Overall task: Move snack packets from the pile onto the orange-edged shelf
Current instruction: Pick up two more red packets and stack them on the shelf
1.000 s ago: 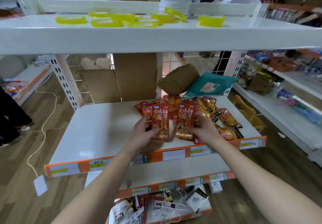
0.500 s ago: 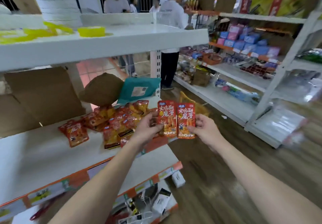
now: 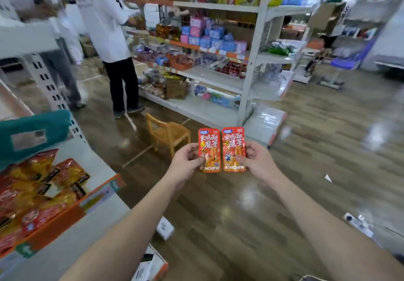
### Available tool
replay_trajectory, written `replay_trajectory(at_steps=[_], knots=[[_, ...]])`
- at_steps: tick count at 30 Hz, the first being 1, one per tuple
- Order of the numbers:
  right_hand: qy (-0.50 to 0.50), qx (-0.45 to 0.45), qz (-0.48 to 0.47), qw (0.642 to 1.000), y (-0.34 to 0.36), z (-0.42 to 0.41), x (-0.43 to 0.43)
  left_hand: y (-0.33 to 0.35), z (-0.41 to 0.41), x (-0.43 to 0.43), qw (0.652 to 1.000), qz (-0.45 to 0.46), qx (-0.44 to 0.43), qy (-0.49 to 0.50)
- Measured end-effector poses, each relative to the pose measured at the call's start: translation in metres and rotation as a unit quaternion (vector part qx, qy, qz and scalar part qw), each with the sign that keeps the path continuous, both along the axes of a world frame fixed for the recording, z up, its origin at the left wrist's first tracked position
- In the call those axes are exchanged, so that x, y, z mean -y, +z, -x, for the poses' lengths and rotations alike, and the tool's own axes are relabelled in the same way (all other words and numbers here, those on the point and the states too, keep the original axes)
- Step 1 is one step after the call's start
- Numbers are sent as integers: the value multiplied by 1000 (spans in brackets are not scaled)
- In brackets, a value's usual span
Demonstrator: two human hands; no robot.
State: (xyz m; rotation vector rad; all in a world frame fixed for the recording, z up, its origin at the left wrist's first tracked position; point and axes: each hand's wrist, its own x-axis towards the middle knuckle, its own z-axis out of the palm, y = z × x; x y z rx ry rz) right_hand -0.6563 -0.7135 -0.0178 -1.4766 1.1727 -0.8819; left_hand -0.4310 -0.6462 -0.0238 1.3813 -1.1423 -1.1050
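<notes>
Two red snack packets are held upright side by side over the wooden floor. My left hand [image 3: 187, 162] pinches the left packet [image 3: 209, 147] at its lower edge. My right hand [image 3: 254, 161] pinches the right packet [image 3: 233, 147] the same way. The pile of red and yellow snack packets [image 3: 37, 191] lies at the far left on a white shelf with an orange edge [image 3: 65, 213]. Both hands are well to the right of that pile. Another rack with orange-edged shelves [image 3: 209, 50] stands ahead across the aisle.
A small wooden chair [image 3: 167, 133] stands on the floor just beyond my hands. Two people in white shirts [image 3: 102, 18] stand at the left by the far rack. A teal parcel [image 3: 32, 134] lies behind the pile. Small boxes [image 3: 165, 228] sit on the floor below.
The view has swung right, away from the pile shelf. Both hands lifted a packet each off the pile and carried them out over the aisle floor.
</notes>
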Motion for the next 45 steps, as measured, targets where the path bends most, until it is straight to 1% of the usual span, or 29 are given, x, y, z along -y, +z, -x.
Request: replay_trajectory(at_steps=[6, 8, 11, 17, 22, 26, 35, 42, 45], knots=[[-70, 3, -15, 997, -22, 64, 55, -15, 59, 84, 998, -13, -2, -56], [-89, -8, -5, 996, -24, 79, 80, -20, 72, 119, 997, -17, -3, -69], [-114, -18, 5, 993, -21, 98, 122, -26, 90, 177, 995, -23, -21, -91], [-160, -30, -6, 987, -13, 131, 202, -24, 122, 287, 988, -37, -36, -145], [-209, -17, -7, 978, -9, 154, 253, -22, 157, 363, 983, -41, -33, -178], [-239, 14, -18, 971, -12, 184, 294, -26, 190, 419, 980, -46, -36, -193], [-261, 40, -19, 964, -22, 298, 414, -30, 304, 547, 973, -53, -46, -218], [-248, 51, -25, 967, -15, 398, 510, -22, 411, 637, 974, -44, -79, -207], [-242, 45, -28, 969, -18, 430, 547, -26, 446, 672, 975, -57, -78, -201]])
